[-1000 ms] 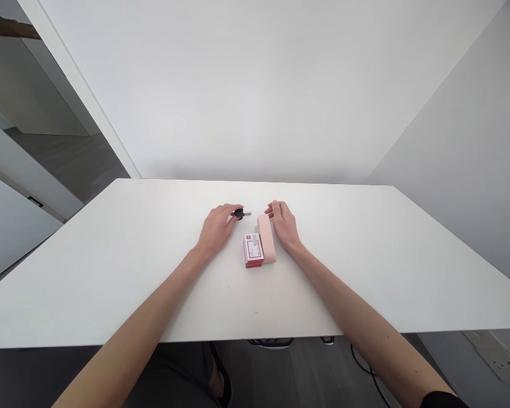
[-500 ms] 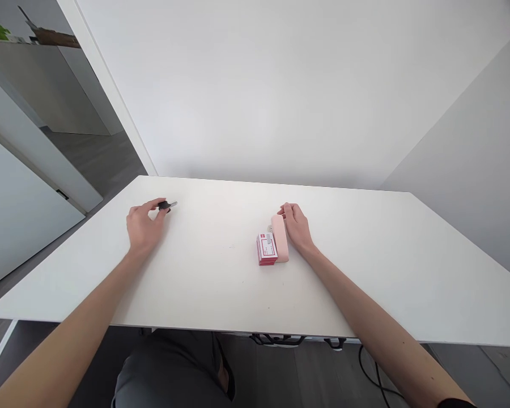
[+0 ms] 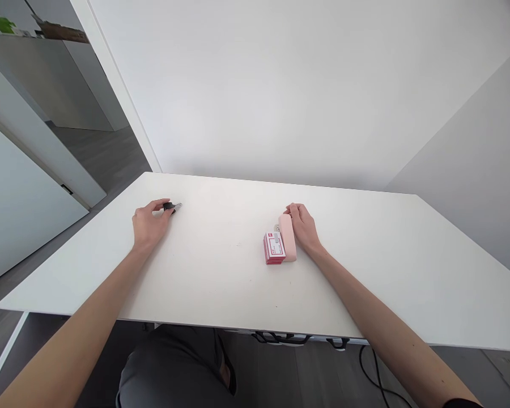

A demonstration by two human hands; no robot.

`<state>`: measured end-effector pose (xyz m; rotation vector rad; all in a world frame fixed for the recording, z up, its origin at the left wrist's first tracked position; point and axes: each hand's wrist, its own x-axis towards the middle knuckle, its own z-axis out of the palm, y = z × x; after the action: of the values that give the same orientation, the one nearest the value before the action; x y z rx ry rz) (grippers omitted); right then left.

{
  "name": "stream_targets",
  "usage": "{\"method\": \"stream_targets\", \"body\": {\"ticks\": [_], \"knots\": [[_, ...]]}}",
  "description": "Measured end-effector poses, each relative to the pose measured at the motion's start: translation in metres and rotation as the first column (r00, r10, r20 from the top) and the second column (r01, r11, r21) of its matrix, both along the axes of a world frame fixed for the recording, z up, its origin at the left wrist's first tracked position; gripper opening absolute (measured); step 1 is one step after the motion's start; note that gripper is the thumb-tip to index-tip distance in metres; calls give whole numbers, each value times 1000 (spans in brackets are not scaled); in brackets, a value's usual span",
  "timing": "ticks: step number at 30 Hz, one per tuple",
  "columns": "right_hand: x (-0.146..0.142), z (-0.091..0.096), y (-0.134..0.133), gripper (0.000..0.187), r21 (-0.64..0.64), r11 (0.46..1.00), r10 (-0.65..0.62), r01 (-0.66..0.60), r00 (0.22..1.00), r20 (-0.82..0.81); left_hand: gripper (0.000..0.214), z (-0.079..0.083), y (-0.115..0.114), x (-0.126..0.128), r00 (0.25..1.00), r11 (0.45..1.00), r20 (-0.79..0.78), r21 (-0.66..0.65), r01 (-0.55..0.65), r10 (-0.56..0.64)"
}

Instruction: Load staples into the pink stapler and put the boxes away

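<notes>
the left hand (image 3: 150, 224) pinches a small black object with a metal tip (image 3: 168, 206) between thumb and fingers at the far left of the desk (image 3: 212, 283), forearm stretched forward. the right hand (image 3: 305, 225) is half curled beside a long pink object (image 3: 288, 241); whether it grips anything cannot be told. stacked red-and-white boxes (image 3: 275, 249) sit against the pink object's left.

At the left of the flat white table (image 3: 212, 272), a small black-and-silver object (image 3: 168, 206) was in my left grip (image 3: 150, 224). Well rightward, stacked red-and-white rectangular boxes (image 3: 275, 248) sat just left of a long rounded pink object (image 3: 288, 238); my right grip (image 3: 305, 226) was beside its far end.
</notes>
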<state>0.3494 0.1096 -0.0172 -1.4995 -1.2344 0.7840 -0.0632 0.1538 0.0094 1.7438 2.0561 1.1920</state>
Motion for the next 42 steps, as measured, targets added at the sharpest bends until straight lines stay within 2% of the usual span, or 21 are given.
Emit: {"method": "stream_targets", "body": {"ticks": [6, 12, 16, 18, 19, 20, 22, 25, 27, 29, 31, 33, 35, 38, 40, 42], "knots": [[0, 0, -1, 40, -5, 1000, 0, 0, 1000, 2, 44, 2, 0, 2, 998, 997, -37, -50, -54, 52], [1, 1, -1, 40, -9, 1000, 0, 0, 1000, -1, 55, 4, -2, 2, 998, 991, 51, -126, -31, 38], [1, 0, 0, 39, 5, 1000, 5, -5, 1000, -15, 71, 5, -16, 8, 1000, 998, 29, -61, -4, 5], [1, 0, 1, 38, 12, 1000, 5, -5, 1000, -19, 75, 5, -28, 18, 998, 1000, -54, 26, 14, -13], [1, 0, 1, 38, 14, 1000, 5, -5, 1000, -21, 74, 4, -35, 26, 991, 995, -121, 82, 65, -55], [1, 0, 1, 38, 16, 1000, 4, -4, 1000, -22, 71, 3, -42, 35, 974, 980, -197, 138, 143, -114], [1, 0, 2, 38, 19, 1000, 4, -3, 1000, -29, 67, 2, -56, 60, 901, 916, -302, 159, 369, -311], [2, 0, 3, 39, 23, 1000, 5, -4, 999, -42, 72, 1, -72, 106, 754, 778, -300, 59, 626, -584], [2, -1, 4, 40, 31, 1000, 7, -5, 999, -48, 86, 2, -78, 137, 681, 703, -213, -46, 709, -701], [3, -2, 5, 41, 39, 999, 7, -5, 999, -48, 103, 6, -79, 163, 628, 640, -126, -124, 758, -768], [3, -3, 6, 41, 42, 999, 5, -3, 999, -47, 114, 10, -78, 182, 577, 582, -86, -197, 789, -812], [3, -3, 7, 40, 39, 999, 7, -5, 999, -47, 116, 12, -76, 192, 552, 551, -76, -255, 795, -831], [2, -2, 7, 40, 40, 999, 15, -13, 999, -47, 111, 13, -74, 197, 550, 546, -73, -286, 788, -832], [2, 0, 5, 40, 36, 999, 20, -19, 999, -41, 105, 11, -75, 194, 585, 568, -25, -278, 775, -811], [1, 2, 4, 39, 29, 999, 16, -15, 999, -38, 104, 10, -76, 185, 631, 603, 35, -257, 755, -775], [1, 3, 3, 39, 26, 1000, 16, -15, 999, -42, 104, 10, -77, 171, 695, 665, 83, -228, 711, -714]]}}
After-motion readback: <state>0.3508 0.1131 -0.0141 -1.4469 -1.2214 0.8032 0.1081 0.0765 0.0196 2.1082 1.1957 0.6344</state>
